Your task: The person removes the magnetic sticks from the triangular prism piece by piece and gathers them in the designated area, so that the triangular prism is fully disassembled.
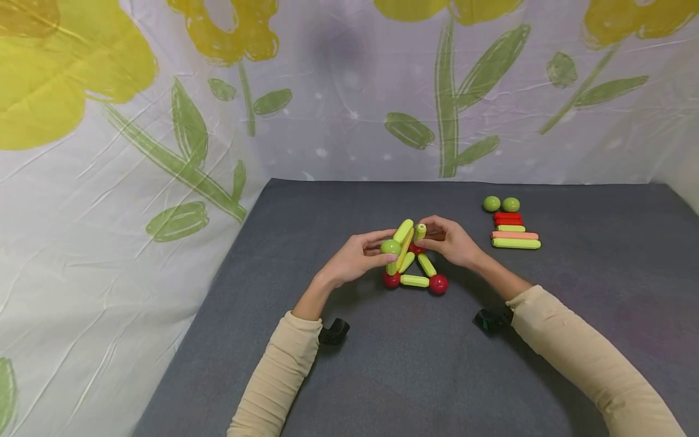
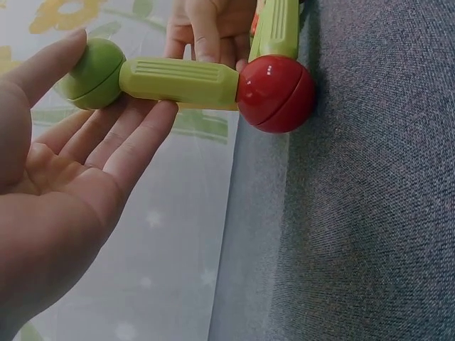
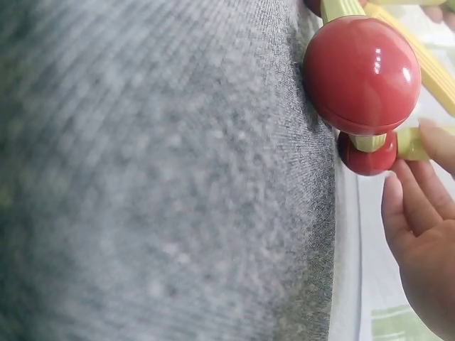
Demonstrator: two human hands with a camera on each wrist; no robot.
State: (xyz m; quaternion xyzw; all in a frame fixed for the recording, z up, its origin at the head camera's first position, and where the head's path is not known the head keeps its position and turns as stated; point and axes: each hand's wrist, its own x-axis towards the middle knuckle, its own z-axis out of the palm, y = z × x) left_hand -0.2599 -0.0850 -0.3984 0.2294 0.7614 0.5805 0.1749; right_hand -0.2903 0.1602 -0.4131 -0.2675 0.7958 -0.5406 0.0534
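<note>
A construction of balls and rods stands on the dark table. Its base is a triangle of light green rods (image 1: 415, 281) joining a near-left red ball (image 1: 391, 280), a near-right red ball (image 1: 438, 284) and a far red ball (image 3: 367, 158). My left hand (image 1: 355, 260) pinches a green ball (image 2: 96, 71) between thumb and fingers, atop an upright green rod (image 2: 181, 79) on the near-left ball. From the green ball a top rod (image 1: 403, 231) slants back; a yellow rod (image 1: 405, 247) runs diagonally below. My right hand (image 1: 450, 240) pinches a green upright (image 1: 420, 232) on the far ball.
To the back right lie two loose green balls (image 1: 492, 204), with red rods (image 1: 508, 220), a pink rod (image 1: 515, 235) and light green rods (image 1: 516, 243) in a stack of rows. A flower-patterned cloth (image 1: 338, 139) hangs behind the dark table (image 1: 382, 370).
</note>
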